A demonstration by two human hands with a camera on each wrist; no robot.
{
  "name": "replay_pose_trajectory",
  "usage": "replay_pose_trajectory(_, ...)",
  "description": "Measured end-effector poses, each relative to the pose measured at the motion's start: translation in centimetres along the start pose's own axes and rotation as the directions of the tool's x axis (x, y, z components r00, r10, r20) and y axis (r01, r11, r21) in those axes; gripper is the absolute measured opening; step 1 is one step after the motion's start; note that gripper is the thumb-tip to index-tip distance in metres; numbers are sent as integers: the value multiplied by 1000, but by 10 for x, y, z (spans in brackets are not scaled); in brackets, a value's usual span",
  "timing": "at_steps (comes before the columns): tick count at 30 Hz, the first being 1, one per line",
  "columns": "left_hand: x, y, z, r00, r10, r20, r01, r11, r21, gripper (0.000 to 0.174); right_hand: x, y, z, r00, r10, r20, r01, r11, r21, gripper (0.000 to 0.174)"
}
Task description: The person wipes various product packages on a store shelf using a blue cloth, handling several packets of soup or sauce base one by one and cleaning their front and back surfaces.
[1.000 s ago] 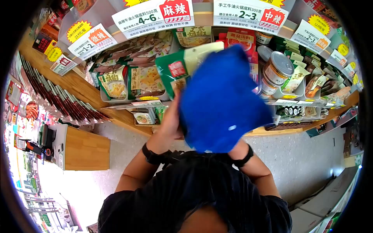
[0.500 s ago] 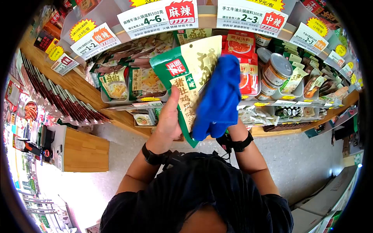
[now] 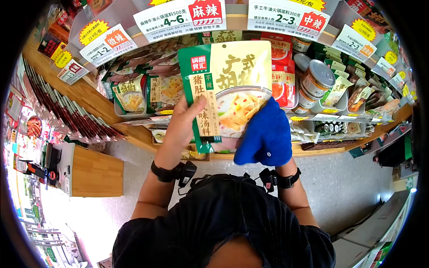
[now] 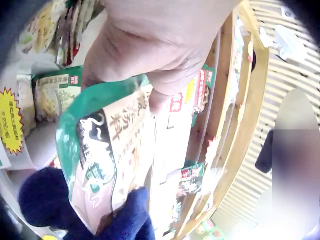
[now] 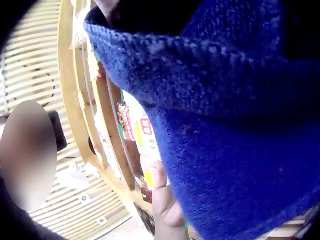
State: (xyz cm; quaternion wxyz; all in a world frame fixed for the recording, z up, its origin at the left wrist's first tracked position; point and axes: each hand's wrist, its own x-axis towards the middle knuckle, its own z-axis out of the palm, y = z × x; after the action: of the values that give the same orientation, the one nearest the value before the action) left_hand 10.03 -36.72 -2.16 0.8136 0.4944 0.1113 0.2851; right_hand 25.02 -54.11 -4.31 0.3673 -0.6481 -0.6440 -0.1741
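Well to the left of the grip, flat red packets (image 3: 67,114) stand in a row along a wooden shelf (image 3: 96,105). Nearer, a tray holds green-and-yellow packs (image 3: 129,96).

The left hand (image 3: 181,123) grips a green-and-cream soup pouch (image 3: 228,89) by its lower left edge. The thumb lies across the printed front and the fingers are curled behind. The pouch is held upright in front of the shelf, facing the person, with a white price card (image 3: 181,15) just above it. In the left wrist view the same hand (image 4: 160,45) pinches the pouch (image 4: 107,150) from above.

A blue knitted cloth (image 3: 266,131) touches the pouch's lower right corner and covers part of the bowl picture. It hides the right hand, so whether those fingers are curled or straight cannot be told. The right wrist view is filled by the cloth (image 5: 240,150).

Right of the grip, tin cans (image 3: 318,77) lie stacked on the shelf.
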Motion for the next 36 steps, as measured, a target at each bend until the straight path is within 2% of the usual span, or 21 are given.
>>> replay_pose_trajectory(1, 3, -6, -3, 988, 139, -63, -110, 936, 334, 49, 4, -4, -5, 1000, -16, 13, 17, 997, -70, 36)
replay_pose_trajectory(3, -5, -13, 7, 857, 514, -18, -362, 627, 690, 64, 11, -15, -17, 999, -2, 43, 10, 979, -202, 32)
replay_pose_trajectory(6, -13, -14, 18, 850, 500, 164, -467, 573, 674, 81, 26, -34, -25, 986, 115, 125, -67, 939, -336, 16)
replay_pose_trajectory(8, -15, -24, 32, 899, 408, 156, -426, 739, 521, 88, 35, -45, -19, 953, 158, 257, -77, 952, -297, 15)
replay_pose_trajectory(11, -15, -26, 40, 936, 330, 123, -351, 851, 391, 94, 41, -67, 2, 972, 234, 13, -231, 966, -115, 15)
replay_pose_trajectory(12, -16, -26, 41, 947, 305, 106, -322, 874, 365, 95, 38, -63, 8, 987, 158, 1, -158, 987, -10, 15)
replay_pose_trajectory(15, -14, -27, 28, 985, 120, 127, -143, 972, 188, 91, 40, -57, 12, 996, -41, 81, 42, 999, -5, 14)
replay_pose_trajectory(17, -18, -28, 26, 1000, 5, -2, -5, 1000, 20, 75, 42, -63, 10, 994, 16, 112, -22, 998, 54, 16)
replay_pose_trajectory(19, -20, -21, 24, 993, -106, -61, 97, 986, -138, 67, 47, -65, 6, 990, 38, 133, -60, 984, 167, 19)
replay_pose_trajectory(20, -15, -17, 26, 997, -11, -82, -2, 988, -156, 62, 50, -64, 1, 989, 33, 142, -69, 966, 251, 20)
replay_pose_trajectory(21, -16, -12, 23, 999, -23, -49, 11, 973, -231, 63, 50, -62, -2, 988, 28, 152, -77, 940, 332, 22)
replay_pose_trajectory(23, -19, -3, 13, 999, -31, 22, 37, 924, -380, 66, 48, -57, -5, 969, 246, 21, -235, 893, 383, 22)
replay_pose_trajectory(25, -19, -8, 8, 997, -42, 67, 65, 916, -397, 75, 39, -57, 3, 944, 329, -4, -273, 790, 549, 32)
replay_pose_trajectory(27, -21, -13, 16, 990, -60, 130, 113, 888, -447, 83, 18, -53, 29, 963, 265, 50, -206, 602, 771, 52)
replay_pose_trajectory(28, -22, -14, 27, 983, -69, 168, 144, 862, -486, 87, 16, -48, 40, 964, 267, 15, -187, 635, 750, 53)
replay_pose_trajectory(29, -15, -33, 8, 919, 97, 383, 179, 762, -622, 88, 19, -42, 52, 964, 264, -22, -166, 668, 726, 53)
replay_pose_trajectory(31, -31, -23, 20, 960, -105, 258, 259, 678, -688, 89, 30, -29, 75, 963, 254, -96, -126, 730, 672, 54)
replay_pose_trajectory(33, -36, -26, 26, 950, -140, 278, 254, 865, -432, 87, 43, -11, 82, 955, 284, -84, -166, 749, 642, 53)
replay_pose_trajectory(34, -36, -29, 25, 966, -159, 202, 212, 937, -277, 86, 49, -3, 83, 951, 305, -54, -199, 736, 647, 52)
replay_pose_trajectory(35, -41, -32, 27, 980, -140, 143, 162, 975, -153, 85, 52, 4, 82, 945, 327, -13, -238, 712, 660, 52)
replay_pose_trajectory(36, -44, -30, 31, 981, -145, 125, 160, 980, -117, 86, 53, 11, 80, 939, 344, 33, -275, 686, 673, 51)
